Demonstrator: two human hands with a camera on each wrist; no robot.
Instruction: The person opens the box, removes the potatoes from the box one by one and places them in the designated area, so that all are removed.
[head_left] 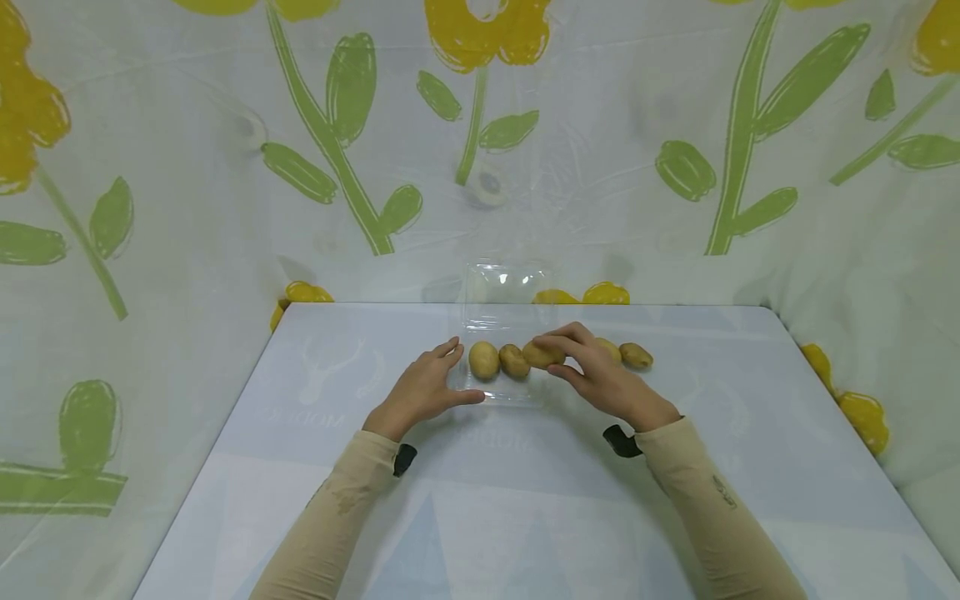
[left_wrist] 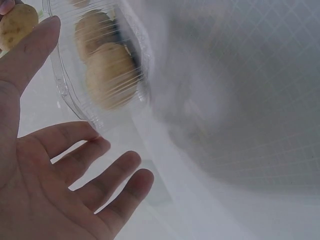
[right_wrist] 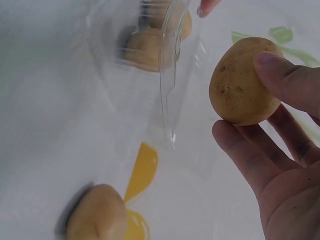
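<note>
Here, at a pale table [head_left: 315, 467] set against a flower-printed cloth [head_left: 150, 167], a person in beige sleeves works over a clear plastic clamshell box [head_left: 501, 300]. The left hand [head_left: 423, 390] lies at the left edge of the box with its fingers straight and spread, gripping nothing; whether its fingertips touch the plastic cannot be told from the head view, and the left wrist view shows the open palm just beside the box wall. Two potatoes [head_left: 483, 359] sit side by side inside the box's near tray, seen through the plastic in both wrist views. Just to their right, the right hand [head_left: 600, 375] pinches a third potato [head_left: 542, 354] between thumb and fingers, holding it at the right edge of the tray. Farther right, two more potatoes lie on the table; one [head_left: 636, 356] is in plain sight, and the other [head_left: 609, 348] is partly hidden behind the right hand.
</note>
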